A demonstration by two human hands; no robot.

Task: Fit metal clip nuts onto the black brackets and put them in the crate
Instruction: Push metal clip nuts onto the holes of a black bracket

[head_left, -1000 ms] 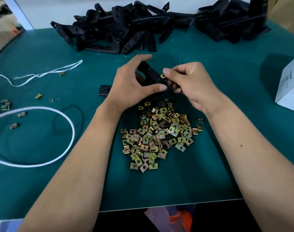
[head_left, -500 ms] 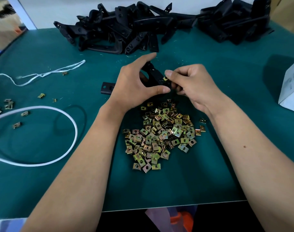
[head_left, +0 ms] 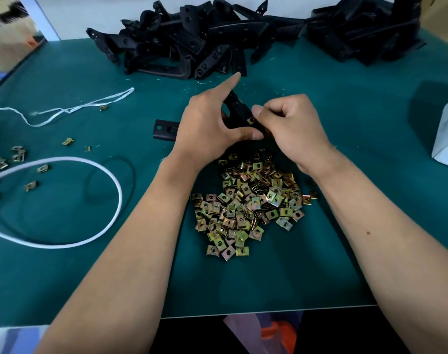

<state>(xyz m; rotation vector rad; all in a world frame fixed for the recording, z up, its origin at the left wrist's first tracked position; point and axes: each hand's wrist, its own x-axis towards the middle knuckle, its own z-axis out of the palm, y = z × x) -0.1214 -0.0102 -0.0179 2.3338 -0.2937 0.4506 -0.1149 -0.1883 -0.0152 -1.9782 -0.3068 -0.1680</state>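
- The left hand [head_left: 207, 129] gripped a black bracket [head_left: 239, 112] just beyond the nut pile [head_left: 251, 203], thumb under it, forefinger stretched out straight.
- The right hand [head_left: 292, 126] was curled on the same bracket, pinching a nut [head_left: 251, 120] against its near end.
- The bracket was held above the desk [head_left: 345, 149], tilted, its far end hidden behind the left hand.
- The nut pile lay on the desk between the two forearms.
- Beyond the pile, at the desk's far edge, lay a heap of brackets [head_left: 192, 44].
- Left of the pile lay a loose black plate [head_left: 165, 129], a white cord [head_left: 72, 236] in a loop, white string [head_left: 72, 109] and scattered nuts [head_left: 18, 154].
- Right of the pile, at the frame's edge, stood a white box [head_left: 447, 134].
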